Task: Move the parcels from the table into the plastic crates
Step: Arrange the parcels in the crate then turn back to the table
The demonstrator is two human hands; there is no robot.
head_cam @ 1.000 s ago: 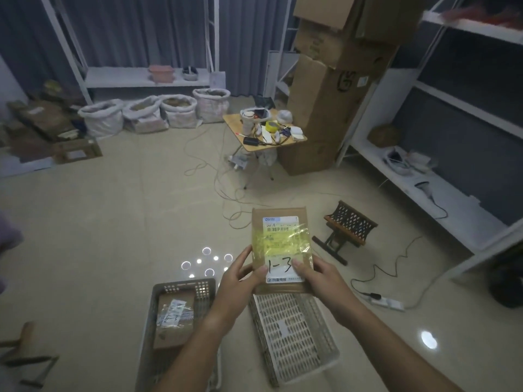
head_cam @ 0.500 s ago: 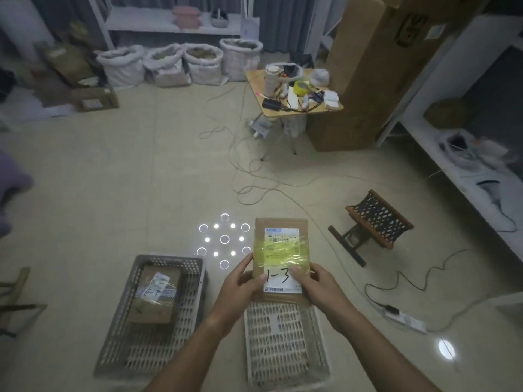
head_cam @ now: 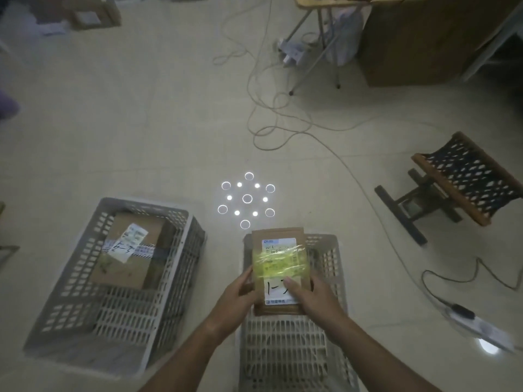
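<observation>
Both hands, left [head_cam: 236, 292] and right [head_cam: 311, 297], pinch the parcel [head_cam: 278, 267] by its near end over the lower-middle crate [head_cam: 294, 349], so honestly a loose grip could tip it onto the rim or the floor instead.

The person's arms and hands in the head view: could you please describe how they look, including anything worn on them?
Both forearms are bare as far as the frame shows: no sleeves, gloves, watch or bracelet appear. The left hand and the right hand show no rings or markings that can be made out in the dim light. The fingers have short, unpainted nails where visible.
</observation>
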